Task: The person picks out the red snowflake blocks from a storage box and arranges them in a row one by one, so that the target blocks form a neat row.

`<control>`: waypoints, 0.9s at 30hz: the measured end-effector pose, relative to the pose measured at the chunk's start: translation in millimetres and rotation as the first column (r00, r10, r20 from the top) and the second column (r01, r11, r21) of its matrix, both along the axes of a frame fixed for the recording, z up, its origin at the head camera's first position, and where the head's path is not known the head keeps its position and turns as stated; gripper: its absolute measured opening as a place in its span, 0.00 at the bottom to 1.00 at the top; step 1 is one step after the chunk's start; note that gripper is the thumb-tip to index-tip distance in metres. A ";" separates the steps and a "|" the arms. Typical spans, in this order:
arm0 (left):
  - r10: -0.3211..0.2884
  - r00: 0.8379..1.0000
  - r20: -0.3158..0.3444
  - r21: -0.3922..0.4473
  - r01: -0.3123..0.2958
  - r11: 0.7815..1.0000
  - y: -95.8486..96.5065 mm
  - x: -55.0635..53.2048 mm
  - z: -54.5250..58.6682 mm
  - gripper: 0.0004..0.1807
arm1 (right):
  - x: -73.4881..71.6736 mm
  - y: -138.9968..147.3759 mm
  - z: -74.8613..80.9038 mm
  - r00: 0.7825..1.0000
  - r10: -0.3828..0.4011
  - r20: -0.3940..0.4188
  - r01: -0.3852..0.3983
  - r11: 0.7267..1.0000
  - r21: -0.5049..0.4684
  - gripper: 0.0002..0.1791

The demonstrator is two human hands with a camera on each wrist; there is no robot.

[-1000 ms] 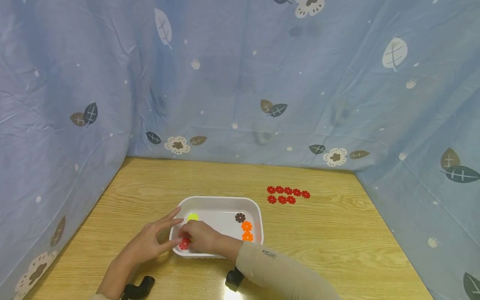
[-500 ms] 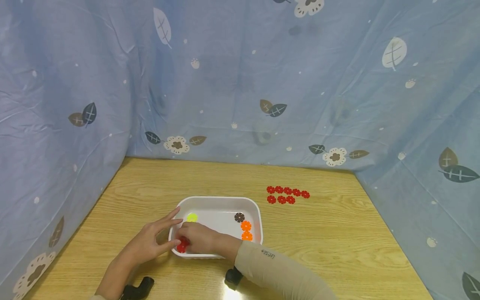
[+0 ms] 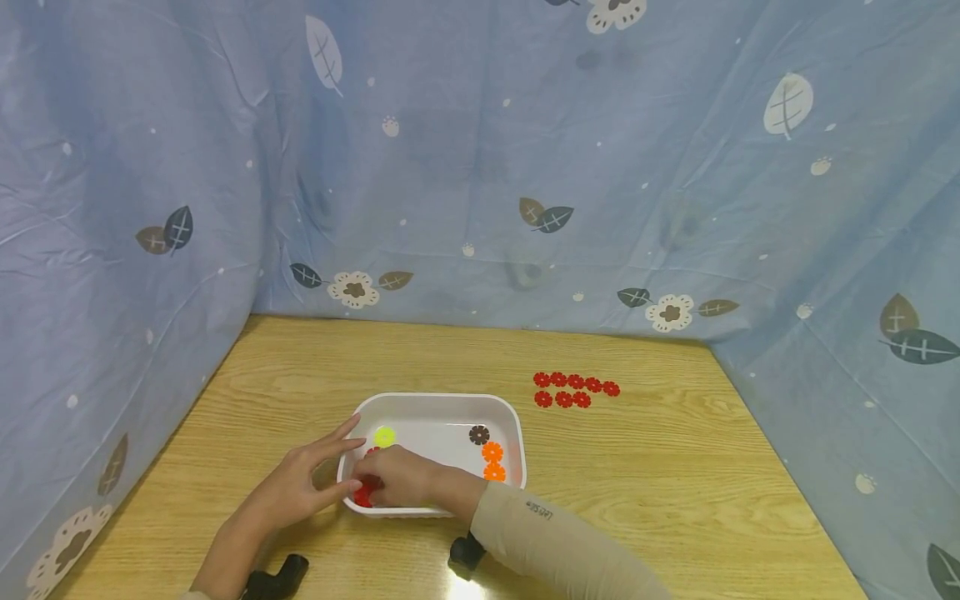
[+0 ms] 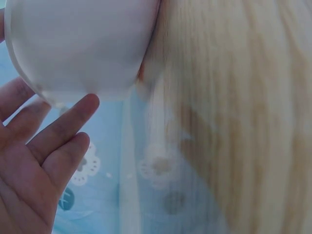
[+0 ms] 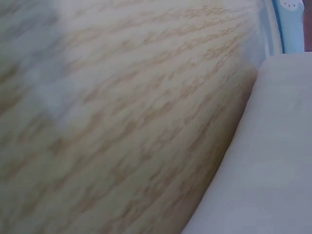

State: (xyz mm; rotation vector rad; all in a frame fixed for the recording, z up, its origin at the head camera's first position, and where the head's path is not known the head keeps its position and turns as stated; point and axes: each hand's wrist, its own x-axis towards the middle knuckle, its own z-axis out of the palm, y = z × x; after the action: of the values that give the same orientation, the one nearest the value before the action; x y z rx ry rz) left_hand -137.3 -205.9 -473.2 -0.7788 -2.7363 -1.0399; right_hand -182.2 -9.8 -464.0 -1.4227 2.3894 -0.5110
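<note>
A white tray stands on the table. My right hand reaches down into its near left corner, fingers bent among red flower-shaped discs. The hand itself hides its fingertips, so a grip on any disc cannot be made out. Another red disc peeks out behind the knuckles, near a yellow disc. At the tray's left end is my left hand, thumb and fingers spread at the rim. The left wrist view shows those fingers extended beside the tray's outer wall.
Inside the tray's right side lie a brown disc and two orange discs. Two rows of red discs lie on the wooden table beyond the tray. A patterned blue curtain encloses the table.
My right fingers have shifted slightly within the left corner, stirring the red discs; one red disc behind the knuckles has come into sight. The left hand and the rows outside are unchanged.
</note>
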 end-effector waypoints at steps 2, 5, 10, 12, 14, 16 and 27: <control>0.002 1.000 -0.001 -0.002 -0.002 1.000 -0.1 0.0 0.0 0.28 | 0.1 1.3 0.6 0.999 -0.011 0.040 0.011 1.000 -0.011 0.12; 0.001 1.000 -0.002 -0.001 -0.001 1.000 -0.3 0.2 -0.1 0.27 | 0.4 3.3 1.5 0.996 -0.034 0.082 0.037 0.999 -0.037 0.12; -0.007 1.000 0.000 0.008 0.007 1.000 0.0 0.3 0.4 0.27 | 1.9 7.4 6.4 0.981 -0.100 0.164 0.115 0.989 -0.089 0.12; -0.008 1.000 0.002 0.007 0.008 1.000 0.0 0.2 0.8 0.27 | 1.8 9.9 9.2 0.969 -0.124 0.213 0.149 0.983 -0.105 0.12; -0.005 1.000 0.002 0.001 0.005 1.000 -0.3 0.2 0.4 0.27 | 1.1 13.0 11.2 0.951 -0.138 0.277 0.179 0.976 -0.125 0.13; 0.000 1.000 -0.001 -0.004 0.000 1.000 -0.7 0.3 0.3 0.28 | 0.2 16.6 12.8 0.928 -0.157 0.339 0.214 0.967 -0.138 0.14; 0.021 1.000 0.006 -0.010 -0.021 1.000 0.2 1.4 1.5 0.28 | -2.7 47.6 23.2 0.847 -0.194 0.494 0.334 0.918 -0.212 0.19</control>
State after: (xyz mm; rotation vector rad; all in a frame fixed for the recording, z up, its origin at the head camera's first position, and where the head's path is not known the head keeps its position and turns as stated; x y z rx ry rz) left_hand -135.9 -205.7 -471.7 -0.7481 -2.7511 -1.0266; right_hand -184.9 37.8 -440.8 -0.9156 2.1739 -1.1764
